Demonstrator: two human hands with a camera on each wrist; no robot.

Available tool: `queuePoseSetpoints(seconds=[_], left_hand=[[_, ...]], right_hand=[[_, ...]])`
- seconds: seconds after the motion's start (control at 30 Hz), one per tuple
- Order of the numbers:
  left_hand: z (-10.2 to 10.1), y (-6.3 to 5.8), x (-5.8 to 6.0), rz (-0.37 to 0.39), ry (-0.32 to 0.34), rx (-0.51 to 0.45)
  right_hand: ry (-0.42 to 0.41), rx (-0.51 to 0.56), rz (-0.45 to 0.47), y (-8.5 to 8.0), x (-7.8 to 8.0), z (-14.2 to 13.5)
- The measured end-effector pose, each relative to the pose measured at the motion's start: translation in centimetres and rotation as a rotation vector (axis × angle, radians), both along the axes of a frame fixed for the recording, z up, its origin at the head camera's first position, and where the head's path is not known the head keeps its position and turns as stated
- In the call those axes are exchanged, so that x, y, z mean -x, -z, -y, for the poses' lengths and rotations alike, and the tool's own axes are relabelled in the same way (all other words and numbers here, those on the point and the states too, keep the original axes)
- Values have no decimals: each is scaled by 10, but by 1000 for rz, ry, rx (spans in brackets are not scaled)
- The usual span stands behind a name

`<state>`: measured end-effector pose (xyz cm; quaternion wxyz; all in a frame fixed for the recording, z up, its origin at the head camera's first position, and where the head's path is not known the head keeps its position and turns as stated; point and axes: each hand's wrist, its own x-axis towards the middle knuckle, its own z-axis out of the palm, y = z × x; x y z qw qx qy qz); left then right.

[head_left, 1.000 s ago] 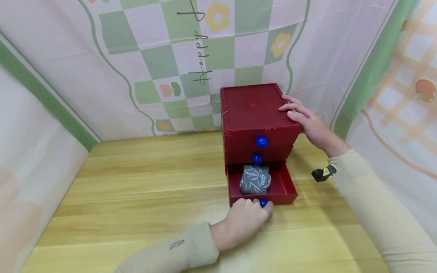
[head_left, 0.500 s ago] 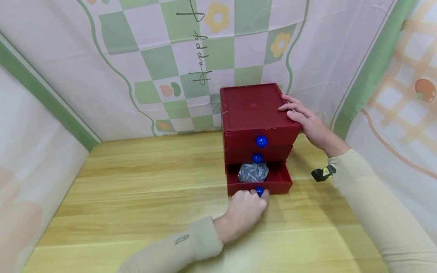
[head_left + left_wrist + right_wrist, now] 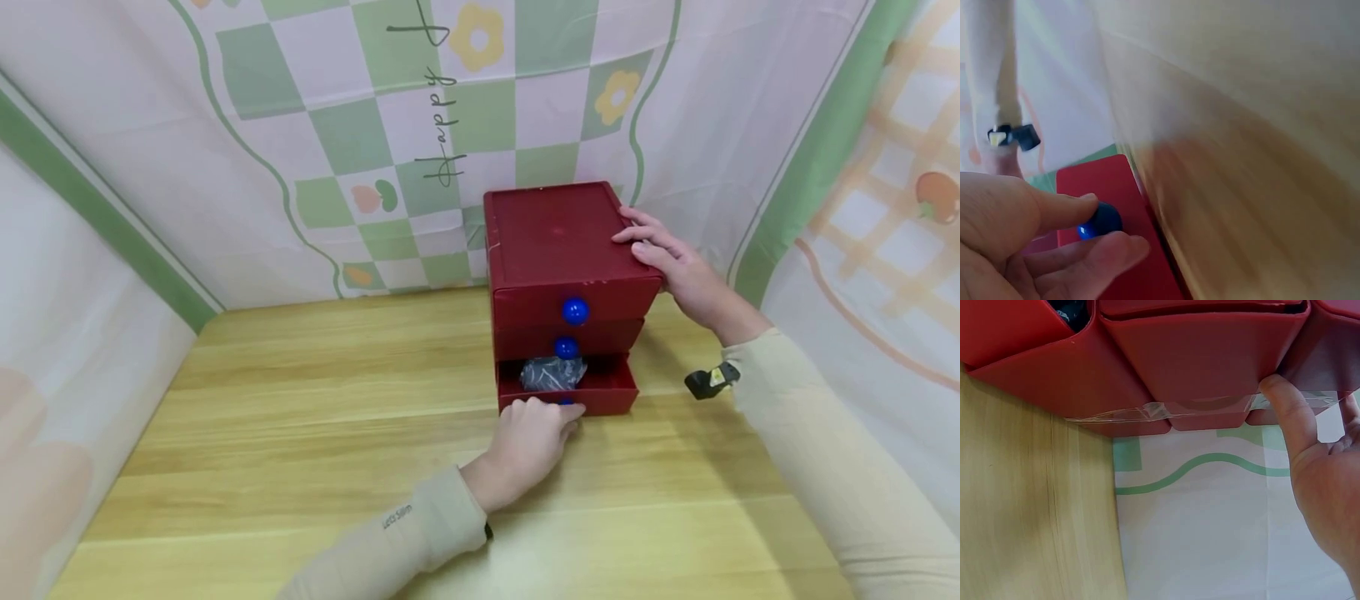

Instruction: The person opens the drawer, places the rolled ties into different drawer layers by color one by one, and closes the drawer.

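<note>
A small dark-red drawer unit (image 3: 555,237) with three stacked drawers and blue knobs stands near the back of the table. Its bottom drawer (image 3: 611,402) is partly pulled out. Inside lies a folded dark-grey item (image 3: 551,375) with a white leaf pattern, perhaps cloth. My left hand (image 3: 525,446) is at this drawer's front, thumb and fingers pinching the round blue knob (image 3: 1105,220). My right hand (image 3: 682,271) rests on the unit's upper right edge, fingers on top. In the right wrist view its thumb (image 3: 1288,409) lies against the side wall.
The wooden table (image 3: 300,433) spreads left and in front of the unit. Patterned fabric (image 3: 345,125) hangs behind and at both sides. Clear tape (image 3: 1166,411) runs along the unit's side. A black wrist device (image 3: 711,381) sits at the right sleeve.
The bottom drawer has slid inward, pushed by my left hand at its knob. The patterned item moved back with it and is now partly covered. My right hand stays in place.
</note>
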<state>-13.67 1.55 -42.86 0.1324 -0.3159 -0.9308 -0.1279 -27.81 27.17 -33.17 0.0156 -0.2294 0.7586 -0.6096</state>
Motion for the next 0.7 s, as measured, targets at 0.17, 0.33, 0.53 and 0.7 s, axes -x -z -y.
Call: queuePoseSetpoints(seconds=[0.17, 0.33, 0.53, 0.7], left_hand=[[4, 1, 3, 102, -18, -130], [8, -3, 0, 123, -14, -176], [10, -8, 1, 815, 10, -449], [10, 1, 5, 1437, -22, -800]], right_hand=[[-4, 6, 0, 0, 0, 0], [-1, 0, 0, -3, 0, 0], [5, -3, 1, -4, -2, 0], [9, -24, -2, -3, -3, 1]])
